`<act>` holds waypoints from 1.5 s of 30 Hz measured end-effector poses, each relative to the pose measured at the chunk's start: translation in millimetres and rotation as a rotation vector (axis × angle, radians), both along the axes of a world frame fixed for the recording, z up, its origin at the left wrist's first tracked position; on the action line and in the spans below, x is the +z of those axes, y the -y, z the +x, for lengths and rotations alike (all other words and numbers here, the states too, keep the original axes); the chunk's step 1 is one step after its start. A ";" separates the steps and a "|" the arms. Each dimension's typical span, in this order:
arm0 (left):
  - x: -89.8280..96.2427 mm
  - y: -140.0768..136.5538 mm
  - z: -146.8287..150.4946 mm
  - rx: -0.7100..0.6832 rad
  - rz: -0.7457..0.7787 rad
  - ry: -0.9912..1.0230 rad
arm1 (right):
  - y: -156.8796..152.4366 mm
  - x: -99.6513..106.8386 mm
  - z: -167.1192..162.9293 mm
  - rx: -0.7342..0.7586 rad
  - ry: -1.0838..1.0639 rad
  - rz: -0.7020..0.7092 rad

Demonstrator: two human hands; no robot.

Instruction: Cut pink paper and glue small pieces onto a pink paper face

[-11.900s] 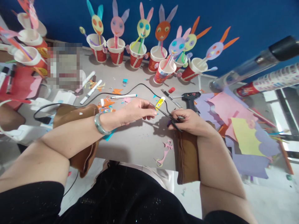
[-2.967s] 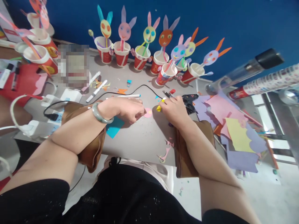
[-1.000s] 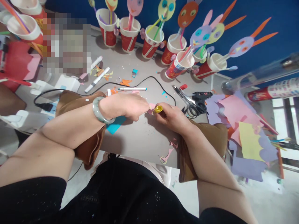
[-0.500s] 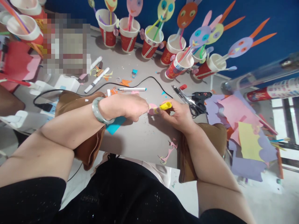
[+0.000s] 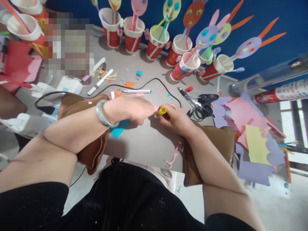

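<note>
My left hand (image 5: 132,109), with a pale green bangle (image 5: 103,114) on its wrist, has its fingers closed at the edge of a small pink paper piece (image 5: 156,108). Opposite it, my right hand (image 5: 174,117) grips a short yellow tube (image 5: 161,111) with a round, hollow-looking end facing up. The tube's lower end sits at the pink paper, mostly hidden by my fingers. A blue paper sheet (image 5: 120,129) lies partly under my left hand. Scissors (image 5: 192,101) rest beyond my right hand, beside a black glue gun (image 5: 207,102).
Red paper cups (image 5: 157,45) holding straw-and-paper figures line the back. A black cable (image 5: 134,88) crosses the table near a capped marker (image 5: 137,91). Brown cushions (image 5: 92,150) lie beneath both forearms. Coloured paper sheets (image 5: 256,144) lie at right, white plugs (image 5: 69,86) at left.
My right hand has moved left, closer to my left hand, and the yellow tube has tipped more upright over the pink paper. The left hand has barely moved.
</note>
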State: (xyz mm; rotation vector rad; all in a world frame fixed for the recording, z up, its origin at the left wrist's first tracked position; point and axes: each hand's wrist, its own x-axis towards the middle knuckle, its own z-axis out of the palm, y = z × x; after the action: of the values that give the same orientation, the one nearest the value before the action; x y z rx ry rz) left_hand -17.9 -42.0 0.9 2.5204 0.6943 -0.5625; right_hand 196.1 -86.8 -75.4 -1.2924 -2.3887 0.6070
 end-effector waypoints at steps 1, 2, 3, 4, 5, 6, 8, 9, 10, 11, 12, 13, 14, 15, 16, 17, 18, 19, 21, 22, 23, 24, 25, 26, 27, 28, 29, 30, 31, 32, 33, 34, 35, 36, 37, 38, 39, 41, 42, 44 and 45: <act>-0.5 -0.2 -0.2 0.005 -0.003 0.008 | -0.2 0.1 1.0 0.000 0.008 0.006; -0.8 -0.4 -0.2 0.007 -0.005 0.006 | -0.5 -0.1 2.2 0.000 0.014 0.012; -1.0 -0.6 -0.1 0.009 -0.004 -0.001 | -0.8 -0.5 3.8 -0.001 0.019 0.016; -0.9 -0.9 0.1 0.006 -0.002 -0.011 | -1.2 -0.8 5.8 -0.002 0.024 0.020; -0.7 -1.1 0.4 -0.002 0.000 -0.027 | -1.6 -1.0 8.2 -0.005 0.027 0.025; -0.4 -1.3 0.7 -0.013 0.003 -0.044 | -2.0 -0.8 10.9 -0.013 0.027 0.029; 0.1 -1.7 1.2 -0.034 0.004 -0.063 | -2.2 1.1 16.9 -0.050 0.005 0.037; -0.1 -1.9 1.3 -0.038 0.000 -0.059 | -2.0 2.6 19.7 -0.081 -0.018 0.042; -0.6 -2.2 1.2 -0.036 -0.006 -0.051 | -1.6 4.3 22.2 -0.117 -0.046 0.046; -1.5 -2.5 1.1 -0.029 -0.012 -0.036 | -1.1 6.0 23.9 -0.154 -0.075 0.050; -2.7 -2.9 0.8 -0.021 -0.021 -0.020 | -0.6 7.4 24.8 -0.182 -0.100 0.052; -4.0 -3.3 0.5 -0.016 -0.029 -0.008 | 0.0 8.2 24.7 -0.199 -0.117 0.054; -5.2 -3.7 0.2 -0.015 -0.035 0.000 | 0.5 8.4 23.7 -0.202 -0.124 0.054; -6.2 -4.0 0.0 -0.018 -0.038 0.002 | 0.8 7.9 21.9 -0.189 -0.122 0.053; -6.7 -4.1 -0.2 -0.020 -0.039 0.000 | 1.0 6.7 19.3 -0.165 -0.114 0.051; -6.8 -4.0 -0.3 -0.020 -0.037 -0.007 | 1.0 4.9 16.3 -0.136 -0.104 0.051; -6.5 -3.8 -0.3 -0.016 -0.035 -0.016 | 0.9 2.7 13.2 -0.109 -0.093 0.052; -5.9 -3.4 -0.3 -0.010 -0.032 -0.022 | 0.7 0.4 10.3 -0.085 -0.084 0.055; -4.3 -2.3 0.0 0.004 -0.029 -0.029 | 0.0 -3.8 5.6 -0.051 -0.071 0.060; -3.4 -1.8 0.1 0.009 -0.031 -0.027 | -0.5 -5.3 4.1 -0.037 -0.063 0.061; -2.7 -1.4 0.4 0.010 -0.035 -0.026 | -1.0 -6.3 3.2 -0.025 -0.053 0.062; -2.0 -1.1 0.7 0.011 -0.035 -0.029 | -1.5 -6.7 2.7 -0.016 -0.040 0.063; -1.5 -0.9 1.1 0.010 -0.030 -0.034 | -2.2 -6.7 2.8 -0.010 -0.025 0.063; -1.0 -0.8 1.4 0.004 -0.020 -0.042 | -2.8 -6.3 3.1 -0.008 -0.009 0.065; -0.7 -0.8 1.7 -0.006 -0.008 -0.055 | -3.3 -5.6 3.8 -0.008 0.005 0.069; -0.6 -1.0 1.9 -0.019 0.004 -0.071 | -3.8 -4.7 4.8 -0.011 0.017 0.074; -0.7 -1.4 1.9 -0.030 0.014 -0.077 | -4.0 -3.6 6.3 -0.012 0.027 0.081; -1.2 -1.9 1.8 -0.041 0.018 -0.074 | -4.0 -2.3 8.2 -0.016 0.036 0.089; -2.1 -2.5 1.5 -0.048 0.017 -0.066 | -3.6 -0.8 10.7 -0.028 0.037 0.103; -3.2 -3.1 1.1 -0.052 0.013 -0.055 | -3.0 0.9 13.8 -0.048 0.030 0.114; -4.7 -3.8 0.6 -0.050 0.009 -0.035 | -2.2 2.6 17.4 -0.084 0.007 0.121; -6.2 -4.4 0.2 -0.046 0.003 -0.016 | -1.6 4.2 21.4 -0.139 -0.034 0.127; -7.7 -5.0 -0.1 -0.045 -0.003 -0.003 | -1.2 5.4 25.6 -0.205 -0.096 0.129; -9.0 -5.3 -0.2 -0.043 -0.006 0.005 | -1.5 6.1 29.8 -0.280 -0.180 0.130; -10.0 -5.5 -0.2 -0.043 -0.007 0.013 | -2.5 6.0 33.7 -0.353 -0.281 0.126; -10.5 -5.5 0.0 -0.043 -0.005 0.016 | -4.4 5.3 37.3 -0.417 -0.392 0.112; -10.6 -5.3 0.2 -0.043 -0.002 0.010 | -7.0 4.1 40.4 -0.471 -0.506 0.093; -9.8 -4.4 0.6 -0.041 0.000 -0.014 | -13.6 1.7 45.0 -0.533 -0.700 0.038; -9.2 -3.9 0.5 -0.040 0.001 -0.018 | -16.8 1.2 46.7 -0.546 -0.771 0.009; -8.4 -3.2 -0.2 -0.041 0.008 -0.014 | -21.2 2.3 49.0 -0.537 -0.861 -0.057; -8.5 -3.0 -0.9 -0.040 0.015 -0.002 | -21.9 3.9 49.6 -0.520 -0.885 -0.096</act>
State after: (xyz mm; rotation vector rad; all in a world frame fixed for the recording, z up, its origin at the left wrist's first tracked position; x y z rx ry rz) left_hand -18.8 -38.9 -7.6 2.5530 0.6525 -0.5765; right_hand 245.7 -64.9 -71.6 -1.2452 -1.2706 0.8880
